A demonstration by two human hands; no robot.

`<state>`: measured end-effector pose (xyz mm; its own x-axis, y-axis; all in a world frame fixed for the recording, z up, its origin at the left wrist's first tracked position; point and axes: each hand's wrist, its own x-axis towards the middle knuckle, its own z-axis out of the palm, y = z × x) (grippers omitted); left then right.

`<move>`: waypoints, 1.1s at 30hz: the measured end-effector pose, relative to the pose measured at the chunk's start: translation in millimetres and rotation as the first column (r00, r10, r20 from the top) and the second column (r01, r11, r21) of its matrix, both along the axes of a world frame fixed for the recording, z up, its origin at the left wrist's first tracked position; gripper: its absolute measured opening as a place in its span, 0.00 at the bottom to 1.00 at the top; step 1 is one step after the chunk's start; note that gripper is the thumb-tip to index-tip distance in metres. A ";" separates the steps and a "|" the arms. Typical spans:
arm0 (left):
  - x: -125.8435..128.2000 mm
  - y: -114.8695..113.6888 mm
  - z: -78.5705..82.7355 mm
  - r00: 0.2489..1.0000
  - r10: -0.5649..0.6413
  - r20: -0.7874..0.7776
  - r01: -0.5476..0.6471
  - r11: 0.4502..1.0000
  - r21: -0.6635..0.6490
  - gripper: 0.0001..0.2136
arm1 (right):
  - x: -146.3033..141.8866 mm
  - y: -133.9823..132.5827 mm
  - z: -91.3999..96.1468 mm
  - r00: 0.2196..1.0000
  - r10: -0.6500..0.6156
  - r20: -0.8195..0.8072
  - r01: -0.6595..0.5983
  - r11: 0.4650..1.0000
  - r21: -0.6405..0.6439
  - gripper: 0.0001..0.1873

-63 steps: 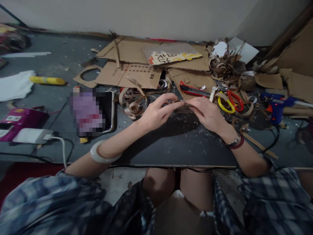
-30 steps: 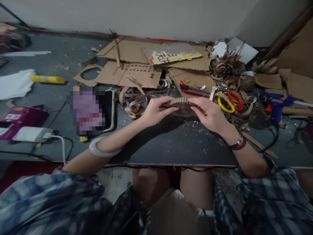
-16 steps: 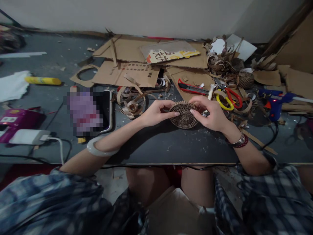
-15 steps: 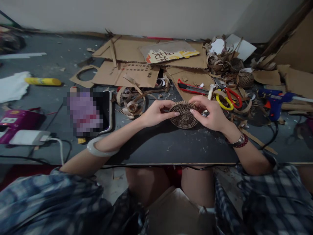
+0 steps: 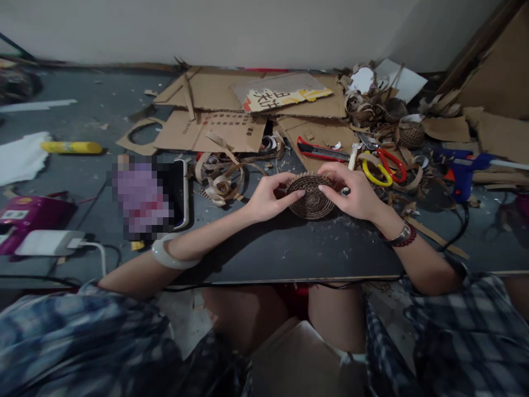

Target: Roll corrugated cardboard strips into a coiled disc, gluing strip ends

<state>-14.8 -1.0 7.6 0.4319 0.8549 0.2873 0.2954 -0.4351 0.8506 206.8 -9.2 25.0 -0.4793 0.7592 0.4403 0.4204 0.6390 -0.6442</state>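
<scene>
Hands (image 5: 316,196) hold a flat coiled corrugated-cardboard disc (image 5: 311,196).

Coiled corrugated cardboard disc (image 5: 311,197) held between both hands, flat face up; left grip (image 5: 270,198) has fingertips on its left edge, right grip (image 5: 355,193) on its upper right edge; unclear if it touches the dark counter (image 5: 285,256); jade-like bangle (image 5: 173,258) on left forearm; watch and red beads (image 5: 400,237) on right wrist; curled cardboard strips (image 5: 219,184) left of disc; red utility knife (image 5: 322,151) on cardboard sheets (image 5: 314,132) above it; scissors with yellow and red handles (image 5: 380,170) to the right, among scraps; blue glue gun (image 5: 462,172) farther right; pixelated object (image 5: 142,198) left of the strips.
</scene>
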 end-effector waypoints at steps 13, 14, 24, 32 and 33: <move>-2.8 -0.9 3.7 0.998 -0.054 -0.019 0.053 0.997 -0.062 0.17 | 0.4 0.0 -1.0 0.999 -0.028 -0.032 0.026 0.999 -0.038 0.11; -2.9 -0.8 3.5 0.998 -0.058 -0.019 0.057 0.997 -0.057 0.17 | 0.5 0.1 -0.9 0.999 -0.026 -0.032 0.025 0.999 -0.034 0.11; -3.8 -0.7 1.7 0.996 -0.086 0.015 0.086 0.994 -0.067 0.16 | -1.2 -1.1 -1.8 0.999 -0.022 -0.040 0.021 0.999 -0.036 0.12; -4.3 -0.4 1.0 0.997 -0.081 -0.005 0.081 0.995 -0.057 0.17 | 0.3 -0.4 0.4 1.000 -0.017 -0.022 0.016 0.999 -0.033 0.10; -4.3 -0.4 1.0 0.997 -0.083 -0.005 0.082 0.995 -0.053 0.16 | 0.4 -0.3 0.5 1.000 -0.017 -0.025 0.016 0.999 -0.028 0.10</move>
<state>-19.1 -1.3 8.7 0.5037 0.8302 0.2389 0.2668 -0.4125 0.8710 207.2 -9.5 25.4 -0.4555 0.7789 0.4311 0.4140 0.6141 -0.6719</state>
